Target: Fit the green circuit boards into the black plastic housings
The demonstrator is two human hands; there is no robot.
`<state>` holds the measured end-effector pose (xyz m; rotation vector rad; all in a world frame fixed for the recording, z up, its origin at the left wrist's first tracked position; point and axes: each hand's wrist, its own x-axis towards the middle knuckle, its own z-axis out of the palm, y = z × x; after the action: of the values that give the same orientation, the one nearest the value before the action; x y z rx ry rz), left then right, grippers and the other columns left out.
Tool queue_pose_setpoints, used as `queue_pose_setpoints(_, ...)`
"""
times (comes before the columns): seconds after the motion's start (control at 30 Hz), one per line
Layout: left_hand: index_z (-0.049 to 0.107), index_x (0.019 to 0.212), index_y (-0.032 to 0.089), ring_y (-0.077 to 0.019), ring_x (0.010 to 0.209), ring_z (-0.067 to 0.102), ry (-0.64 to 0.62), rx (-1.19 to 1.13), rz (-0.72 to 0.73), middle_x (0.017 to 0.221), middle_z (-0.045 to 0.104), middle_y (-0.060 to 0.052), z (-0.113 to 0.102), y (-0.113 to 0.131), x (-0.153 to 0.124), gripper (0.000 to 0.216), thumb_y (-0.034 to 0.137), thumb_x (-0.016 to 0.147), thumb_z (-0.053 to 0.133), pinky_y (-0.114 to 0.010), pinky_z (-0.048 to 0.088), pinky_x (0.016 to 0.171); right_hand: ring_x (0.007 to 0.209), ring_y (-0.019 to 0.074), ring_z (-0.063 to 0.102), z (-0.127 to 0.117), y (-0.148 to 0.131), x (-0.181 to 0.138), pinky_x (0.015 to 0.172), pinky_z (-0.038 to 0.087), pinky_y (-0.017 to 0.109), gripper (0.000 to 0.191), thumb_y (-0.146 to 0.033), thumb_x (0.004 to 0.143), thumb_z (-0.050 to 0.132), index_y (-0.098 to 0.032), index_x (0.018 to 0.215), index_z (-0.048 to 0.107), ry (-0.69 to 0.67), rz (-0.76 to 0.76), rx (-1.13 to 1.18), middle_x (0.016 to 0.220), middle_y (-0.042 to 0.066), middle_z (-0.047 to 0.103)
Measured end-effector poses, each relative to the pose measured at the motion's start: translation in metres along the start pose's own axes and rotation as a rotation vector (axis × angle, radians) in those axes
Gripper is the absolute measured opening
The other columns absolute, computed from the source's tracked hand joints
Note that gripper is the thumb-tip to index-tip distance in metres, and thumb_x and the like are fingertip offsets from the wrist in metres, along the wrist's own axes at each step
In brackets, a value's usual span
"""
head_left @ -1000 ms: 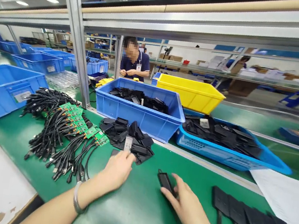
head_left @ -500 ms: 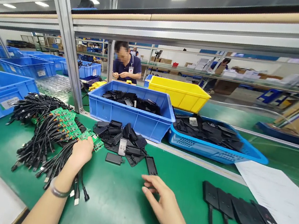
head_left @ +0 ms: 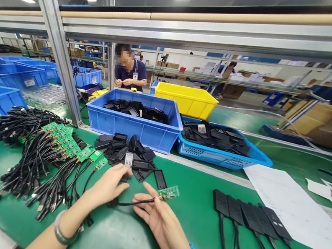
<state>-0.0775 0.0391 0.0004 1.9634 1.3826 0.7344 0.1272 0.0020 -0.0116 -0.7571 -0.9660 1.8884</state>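
My right hand [head_left: 160,221] pinches a black cable [head_left: 137,202] that ends in a small green circuit board [head_left: 169,192], held just above the green mat. My left hand [head_left: 108,185] reaches over a small black housing part near the front of a pile of black plastic housings [head_left: 129,155], fingers curled on it; the part is mostly hidden. To the left lies a heap of cables with green boards [head_left: 49,152]. A lone black housing half [head_left: 160,178] lies on the mat just beyond my hands.
A blue bin [head_left: 133,126] and a blue tray [head_left: 221,156] of black parts stand behind, then a yellow bin [head_left: 186,99]. Finished black units with cables [head_left: 246,216] lie at right beside white paper [head_left: 286,204]. A metal post [head_left: 55,42] rises at left. A person works across the line.
My left hand went to the cable heap, then came back to the housing pile. A cable with a green board is now in my right hand, which held nothing half a second ago.
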Motion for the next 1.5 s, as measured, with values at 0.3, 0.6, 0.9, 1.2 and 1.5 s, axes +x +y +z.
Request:
queue_pose_setpoints(0.3,0.05,0.118,0.016,-0.0241,0.087,0.06,0.101,0.243,-0.122,0.097,0.062,-0.01,0.017,-0.014,0.004,0.035,0.032,0.087,0.052,-0.038,0.046,0.08,0.041,0.0067,0.02,-0.016,-0.027,-0.011,0.035,0.019,0.019,0.055,-0.067,0.087,0.04,-0.019,0.104,0.06,0.063,0.086,-0.48,0.057,-0.007,0.037)
queue_pose_setpoints(0.6,0.059,0.112,0.014,-0.015,0.082,0.063,-0.066,-1.089,-0.271,0.1,0.064,-0.007,0.036,0.0,0.003,0.052,0.029,0.067,0.08,-0.027,0.052,0.072,0.065,0.0163,0.056,-0.015,-0.017,-0.011,0.06,0.047,0.027,0.035,-0.042,0.091,0.048,-0.021,0.118,0.056,0.212,-0.321,-1.01,0.077,0.002,0.059)
queue_pose_setpoints(0.9,0.057,0.12,0.016,-0.0223,0.101,0.063,-0.091,-1.356,-0.3,0.119,0.063,-0.013,0.042,0.019,-0.005,0.055,0.021,0.07,0.079,-0.036,0.052,0.087,0.064,0.0145,0.056,-0.017,-0.015,-0.01,0.057,0.047,0.026,0.022,-0.033,0.09,0.055,-0.024,0.106,0.067,0.207,-0.454,-1.002,0.089,0.005,0.06)
queue_pose_setpoints(1.2,0.058,0.12,0.019,-0.024,0.102,0.062,-0.026,-1.386,-0.274,0.112,0.062,-0.01,0.048,0.026,-0.009,0.046,0.022,0.076,0.073,-0.037,0.053,0.082,0.064,0.0142,0.056,-0.016,-0.011,-0.01,0.058,0.049,0.025,0.023,-0.025,0.089,0.057,-0.025,0.109,0.069,0.201,-0.583,-1.138,0.08,0.003,0.058)
queue_pose_setpoints(1.5,0.058,0.113,0.017,-0.022,0.092,0.065,0.031,-1.323,-0.323,0.107,0.066,-0.011,0.054,0.027,-0.008,0.042,0.028,0.075,0.074,-0.036,0.053,0.078,0.068,0.0138,0.058,-0.019,-0.003,-0.007,0.062,0.05,0.024,0.024,-0.019,0.09,0.056,-0.022,0.112,0.067,0.194,-0.701,-1.184,0.082,0.003,0.059)
